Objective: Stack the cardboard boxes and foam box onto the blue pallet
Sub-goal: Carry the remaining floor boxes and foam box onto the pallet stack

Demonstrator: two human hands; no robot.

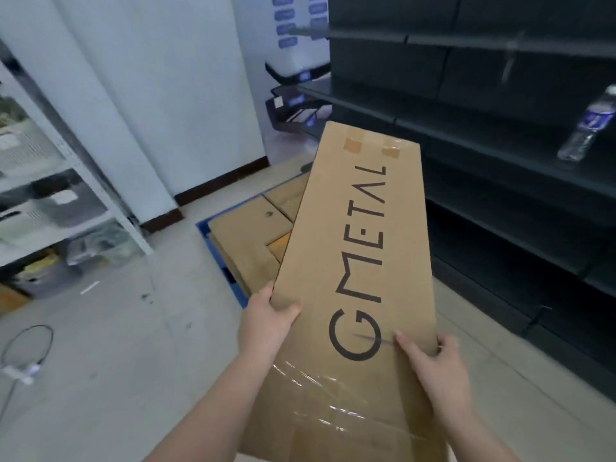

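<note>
The dark shelving unit (500,135) fills the right side, and its shelves run away from the camera. A white wall (150,95) stands behind, and a white rack (50,181) with blurred items stands on the left. The pale floor (116,345) lies below.

The long cardboard box (356,261) is the biggest thing in the hands. Its long axis goes from the person, low in the view, up and away, with the far end leaning a little to the right. This far end, with two brown tape patches, points toward the shelving unit and hangs above the stacked boxes. The printed word "GMETAL" runs along the length. Clear wrap covers the near part.

The stacked cardboard boxes (243,241) lie flat on the blue pallet (213,248), which shows only as a blue edge on the floor between the wall and the shelving unit.

The left hand (266,325) grips the left long edge of the box, thumb on top. The right hand (433,365) grips the right long edge, thumb on the top face and fingers curled around the side.

A plastic water bottle (586,125) lies on a shelf at the right. A thin cable loop (30,345) lies on the floor at the left.
</note>
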